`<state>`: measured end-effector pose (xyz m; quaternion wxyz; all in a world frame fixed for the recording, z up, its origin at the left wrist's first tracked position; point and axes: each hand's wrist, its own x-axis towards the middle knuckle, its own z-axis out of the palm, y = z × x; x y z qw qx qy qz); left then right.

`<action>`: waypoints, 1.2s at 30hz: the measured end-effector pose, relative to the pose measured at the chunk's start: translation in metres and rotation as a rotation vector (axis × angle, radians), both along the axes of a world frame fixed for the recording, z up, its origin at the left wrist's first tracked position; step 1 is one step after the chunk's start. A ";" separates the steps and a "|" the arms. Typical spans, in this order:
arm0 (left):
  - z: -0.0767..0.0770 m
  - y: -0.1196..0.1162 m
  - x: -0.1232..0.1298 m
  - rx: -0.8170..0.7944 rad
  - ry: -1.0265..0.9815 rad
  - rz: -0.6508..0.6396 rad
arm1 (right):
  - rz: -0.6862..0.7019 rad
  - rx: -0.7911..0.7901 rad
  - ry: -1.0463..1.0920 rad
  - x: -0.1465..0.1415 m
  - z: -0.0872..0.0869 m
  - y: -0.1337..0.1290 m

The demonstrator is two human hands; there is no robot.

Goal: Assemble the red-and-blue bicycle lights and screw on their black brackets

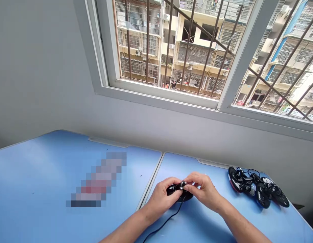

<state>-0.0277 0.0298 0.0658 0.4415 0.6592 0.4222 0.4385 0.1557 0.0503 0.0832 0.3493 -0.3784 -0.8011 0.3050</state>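
Observation:
A black glossy device (186, 197) with a small silvery part on top is held low over the blue table, right of the seam between two tabletops. Around its left side my left hand (163, 194) is closed, thumb and fingers gripping it near the silvery part. From the right, my right hand (202, 189) pinches the same small part between thumb and fingers. A thin black cable (169, 218) runs from the device down toward the bottom edge of the view. The device's underside is hidden.
Several black devices with cables (258, 189) lie in a pile at the right of the blue table (116, 222). A pixelated patch covers something on the left tabletop. Behind the table stand a pale wall (151, 118) and a barred window.

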 end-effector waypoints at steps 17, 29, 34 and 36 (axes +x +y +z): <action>0.001 -0.001 0.002 -0.018 -0.028 0.007 | 0.029 -0.016 -0.026 0.001 0.003 0.000; -0.001 -0.001 0.002 0.012 -0.035 -0.001 | 0.033 0.012 -0.032 0.001 0.002 0.000; -0.003 0.001 0.002 -0.001 -0.069 0.001 | 0.037 0.007 -0.034 0.001 0.003 0.000; -0.004 0.001 0.002 -0.004 -0.078 -0.003 | 0.035 -0.001 -0.037 0.002 0.004 0.000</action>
